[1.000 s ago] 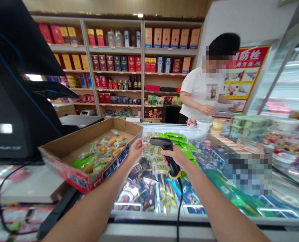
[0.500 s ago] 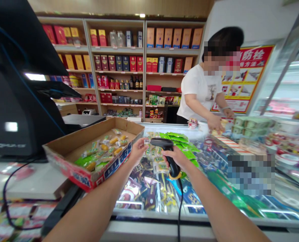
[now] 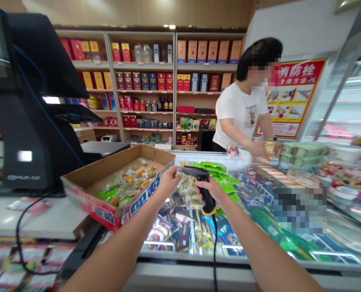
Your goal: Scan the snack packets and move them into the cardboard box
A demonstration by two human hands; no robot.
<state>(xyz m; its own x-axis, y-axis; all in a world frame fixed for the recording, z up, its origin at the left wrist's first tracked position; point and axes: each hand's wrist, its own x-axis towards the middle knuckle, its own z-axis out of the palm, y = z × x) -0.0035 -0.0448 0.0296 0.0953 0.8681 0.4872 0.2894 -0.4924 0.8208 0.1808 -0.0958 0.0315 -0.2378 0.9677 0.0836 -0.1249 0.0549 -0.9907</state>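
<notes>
- Barcode scanner [image 3: 198, 173], the corded handheld kind, is clamped in the right hand [image 3: 210, 190], fingers wrapped round the grip and the nose pointing left
- Left hand [image 3: 168, 181] has a small snack packet [image 3: 179, 172] pinched in its fingers, right up by the scanner's nose
- Black cord [image 3: 214, 247] drops from the scanner's butt down past the counter edge
- Cardboard tray [image 3: 107, 213] full of loose yellow-and-green snack packets [image 3: 128, 182] sits just left of the left hand
- Glass-top freezer [image 3: 192, 259] runs under both hands, with a heap of similar packets [image 3: 194, 202] and green sachets [image 3: 217, 165] on it
- Co-worker in a white T-shirt [image 3: 241, 113] stands across the freezer, with both hands [image 3: 258, 149] on a yellow packet [image 3: 270, 148]
- POS terminal [image 3: 24, 101] is off to the left, and shelves of boxed liquor [image 3: 143, 81] fill the back wall
</notes>
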